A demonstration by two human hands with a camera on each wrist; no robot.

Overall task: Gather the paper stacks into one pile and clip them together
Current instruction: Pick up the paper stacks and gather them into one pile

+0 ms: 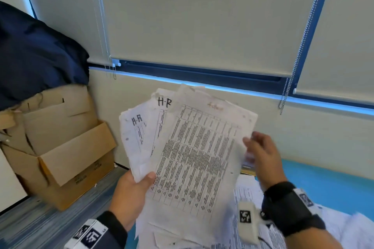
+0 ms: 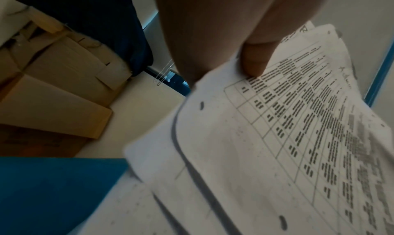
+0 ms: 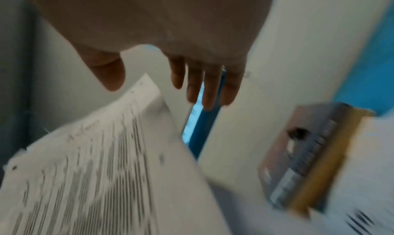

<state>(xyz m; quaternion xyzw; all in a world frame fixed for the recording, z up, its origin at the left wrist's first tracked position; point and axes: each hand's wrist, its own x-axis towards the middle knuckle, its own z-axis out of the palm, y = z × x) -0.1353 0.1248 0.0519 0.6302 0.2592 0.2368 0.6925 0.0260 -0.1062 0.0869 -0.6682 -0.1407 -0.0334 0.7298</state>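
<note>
A: Since the papers [image 1: 188, 147] are fanned and floppy, held up over the table [image 1: 332, 184], you should expect sheets to slide; more lie on the table below.
B: Where to grip?
A: Lower edge, both sides. Your left hand [image 1: 131, 194] pinches the bottom corner, thumb on top. Your right hand [image 1: 263, 155] is spread beside the right edge, holding nothing.

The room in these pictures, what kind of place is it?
Probably an office or its storeroom. The left hand holds printed forms marked "H-R", roller blinds cover the windows, and cardboard boxes are stacked in the corner.
</note>
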